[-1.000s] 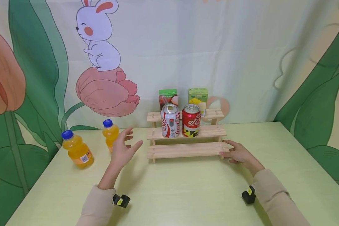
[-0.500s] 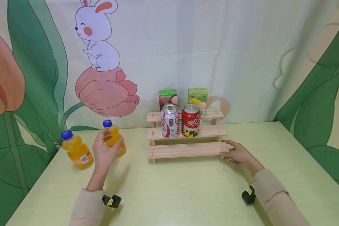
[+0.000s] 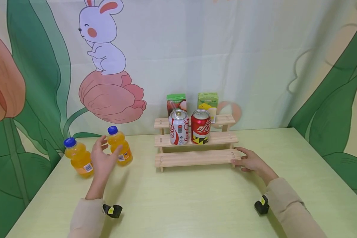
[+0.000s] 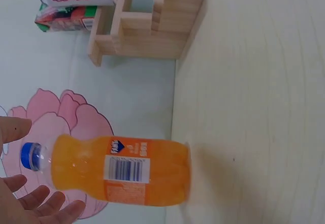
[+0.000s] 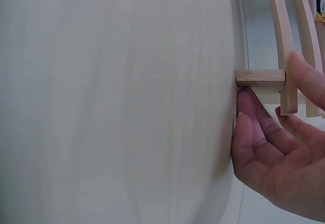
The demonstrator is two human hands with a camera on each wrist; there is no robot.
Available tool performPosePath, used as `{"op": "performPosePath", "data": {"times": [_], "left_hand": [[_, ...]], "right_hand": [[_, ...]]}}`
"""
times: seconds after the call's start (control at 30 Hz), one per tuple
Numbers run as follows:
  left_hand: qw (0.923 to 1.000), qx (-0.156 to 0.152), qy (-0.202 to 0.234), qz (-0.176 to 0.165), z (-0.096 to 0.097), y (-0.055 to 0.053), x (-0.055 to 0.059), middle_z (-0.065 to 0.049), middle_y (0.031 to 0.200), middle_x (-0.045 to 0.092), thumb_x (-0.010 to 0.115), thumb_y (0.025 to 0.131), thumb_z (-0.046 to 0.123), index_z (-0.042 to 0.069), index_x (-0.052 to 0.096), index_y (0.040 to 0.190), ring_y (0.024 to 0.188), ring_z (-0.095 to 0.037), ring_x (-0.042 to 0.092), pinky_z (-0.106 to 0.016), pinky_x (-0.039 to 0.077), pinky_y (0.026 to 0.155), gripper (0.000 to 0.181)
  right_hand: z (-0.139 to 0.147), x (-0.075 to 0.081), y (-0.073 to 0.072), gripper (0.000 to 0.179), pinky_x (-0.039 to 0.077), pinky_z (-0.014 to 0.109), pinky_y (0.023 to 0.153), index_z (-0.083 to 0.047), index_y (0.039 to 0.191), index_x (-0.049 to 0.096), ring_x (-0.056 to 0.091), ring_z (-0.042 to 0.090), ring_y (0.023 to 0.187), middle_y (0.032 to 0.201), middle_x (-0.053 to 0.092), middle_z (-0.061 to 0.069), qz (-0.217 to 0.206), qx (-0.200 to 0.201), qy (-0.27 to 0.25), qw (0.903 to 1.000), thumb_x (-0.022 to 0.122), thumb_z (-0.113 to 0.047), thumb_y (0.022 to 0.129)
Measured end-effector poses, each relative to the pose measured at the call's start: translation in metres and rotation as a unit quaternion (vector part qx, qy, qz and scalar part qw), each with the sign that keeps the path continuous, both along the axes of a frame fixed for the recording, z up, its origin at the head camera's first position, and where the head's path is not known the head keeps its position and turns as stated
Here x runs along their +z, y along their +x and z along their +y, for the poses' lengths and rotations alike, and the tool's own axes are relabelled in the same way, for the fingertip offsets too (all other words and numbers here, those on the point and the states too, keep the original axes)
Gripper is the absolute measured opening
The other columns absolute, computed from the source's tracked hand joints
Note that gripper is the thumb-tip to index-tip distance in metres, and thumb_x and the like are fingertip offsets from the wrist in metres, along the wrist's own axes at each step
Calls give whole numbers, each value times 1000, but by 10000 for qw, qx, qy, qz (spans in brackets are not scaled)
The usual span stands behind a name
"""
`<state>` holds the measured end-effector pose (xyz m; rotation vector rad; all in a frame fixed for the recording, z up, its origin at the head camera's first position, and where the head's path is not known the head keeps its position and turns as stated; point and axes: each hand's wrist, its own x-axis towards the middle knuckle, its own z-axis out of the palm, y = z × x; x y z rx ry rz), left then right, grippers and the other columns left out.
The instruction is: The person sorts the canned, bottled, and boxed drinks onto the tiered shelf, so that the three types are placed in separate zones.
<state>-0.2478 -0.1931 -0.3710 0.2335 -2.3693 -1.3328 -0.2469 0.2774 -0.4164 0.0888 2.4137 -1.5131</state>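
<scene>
My left hand (image 3: 102, 160) is spread between two bottles of orange drink with blue caps. Its thumb and fingers reach toward the right-hand bottle (image 3: 124, 150), which stands upright; in the left wrist view a gap shows between the hand and that bottle (image 4: 122, 170). The other bottle (image 3: 81, 160) stands just left of the hand. My right hand (image 3: 253, 163) grips the right end of the lowest step of a three-tier wooden shelf (image 3: 196, 158). In the right wrist view the thumb lies over the step and the fingers (image 5: 264, 127) curl beside its leg.
On the middle step stand a white cola can (image 3: 178, 129) and a red cola can (image 3: 200, 127). Behind them, on the top step, are two juice cartons, one dark green-topped (image 3: 176, 100) and one light green (image 3: 208, 100). A printed curtain (image 3: 256, 66) hangs behind the table (image 3: 196, 205).
My left hand has moved left from beside the shelf, passing in front of the right-hand bottle to its left side. The right hand and the shelf stay where they were.
</scene>
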Motion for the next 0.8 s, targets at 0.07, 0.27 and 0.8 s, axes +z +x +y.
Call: {"op": "performPosePath", "data": {"times": [0.07, 0.27, 0.8], "left_hand": [[10000, 25, -43, 12, -3, -4, -3, -20, 131, 40, 66, 84, 21, 5, 32, 138, 118, -36, 40, -49, 40, 93, 66], [9999, -15, 103, 37, -10, -19, -13, -21, 131, 39, 68, 81, 33, 5, 33, 137, 117, -39, 38, -52, 37, 95, 72], [9952, -516, 194, -805, -10, -38, -14, -19, 144, 28, 64, 86, 27, 10, 11, 146, 128, -37, 30, -51, 27, 103, 82]], "right_hand": [[0, -1, -1, 76, 47, 23, 55, -3, 143, 20, 54, 12, 72, 105, 56, 15, 3, 12, 2, 10000, 65, -23, 85], [0, -1, -1, 76, 47, 22, 54, -3, 143, 20, 54, 12, 70, 104, 57, 15, 7, 5, -11, 10000, 65, -22, 85], [1, -1, 1, 78, 46, 22, 55, -3, 143, 21, 53, 12, 68, 101, 56, 11, -56, -42, -42, 10000, 67, -25, 83]]}}
